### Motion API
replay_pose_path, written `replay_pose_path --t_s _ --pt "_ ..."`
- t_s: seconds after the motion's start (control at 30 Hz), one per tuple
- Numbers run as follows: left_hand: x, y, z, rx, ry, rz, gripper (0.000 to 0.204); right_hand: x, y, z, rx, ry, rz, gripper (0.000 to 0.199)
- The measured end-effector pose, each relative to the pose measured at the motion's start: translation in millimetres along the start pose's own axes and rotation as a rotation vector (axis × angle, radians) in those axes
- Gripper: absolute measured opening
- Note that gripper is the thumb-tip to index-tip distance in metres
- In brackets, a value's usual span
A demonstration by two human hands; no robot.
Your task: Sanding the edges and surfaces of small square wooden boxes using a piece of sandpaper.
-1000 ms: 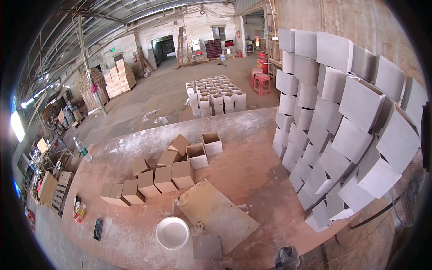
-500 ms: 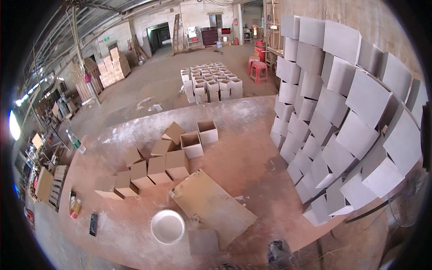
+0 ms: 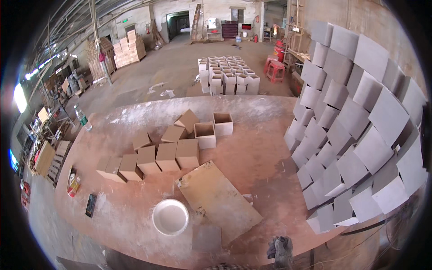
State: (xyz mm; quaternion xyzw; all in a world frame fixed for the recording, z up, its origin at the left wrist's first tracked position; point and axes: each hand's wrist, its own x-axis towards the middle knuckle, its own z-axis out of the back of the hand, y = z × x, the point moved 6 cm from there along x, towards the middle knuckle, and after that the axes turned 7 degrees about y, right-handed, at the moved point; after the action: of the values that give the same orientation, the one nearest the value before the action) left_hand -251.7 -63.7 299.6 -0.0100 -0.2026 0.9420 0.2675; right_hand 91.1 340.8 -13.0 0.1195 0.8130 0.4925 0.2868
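Observation:
My right hand (image 3: 281, 250), in a grey knit glove, is at the table's near edge, low in the head view. Its fingers look curled in, and whatever they may hold is hidden. Left of it a grey square piece (image 3: 207, 238) lies flat against a worn tan board (image 3: 220, 200). A white round bucket (image 3: 170, 217) with pale contents stands beside the board. Farther off, brown box-shaped pieces (image 3: 146, 159) sit in a slanting row, with two open-topped boxes (image 3: 205, 135) at its far right end. My left hand is out of view.
Grey-white boxes (image 3: 355, 119) form a tall stack along the table's right side. A phone (image 3: 91, 205), a small red-yellow item (image 3: 73, 186) and a bottle (image 3: 83, 118) lie or stand toward the left. Beyond the table are more open boxes (image 3: 229, 76) and red stools (image 3: 275, 71).
The view has turned slightly left and tipped down less at the near edge, so the table's things sit a little higher and mostly farther right. No object has visibly moved on the table.

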Motion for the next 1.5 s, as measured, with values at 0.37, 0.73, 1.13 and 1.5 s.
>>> replay_pose_path --t_s 0.37,0.73,1.13,1.5 --pt "-252 55 -128 -0.277 0.401 0.167 0.031 14 -4 -62 -0.267 0.151 0.043 0.017" --pt "-226 -17 -290 -2.328 -0.113 0.409 0.035 7 -5 -160 -0.198 0.332 0.081 0.025" --pt "-240 -21 -325 -0.486 -0.068 0.164 0.061 6 -9 -175 -0.317 0.473 0.043 0.021" --pt "-206 -34 -349 -0.722 0.050 -0.081 0.041 -7 14 -256 -1.538 0.856 1.011 0.019"
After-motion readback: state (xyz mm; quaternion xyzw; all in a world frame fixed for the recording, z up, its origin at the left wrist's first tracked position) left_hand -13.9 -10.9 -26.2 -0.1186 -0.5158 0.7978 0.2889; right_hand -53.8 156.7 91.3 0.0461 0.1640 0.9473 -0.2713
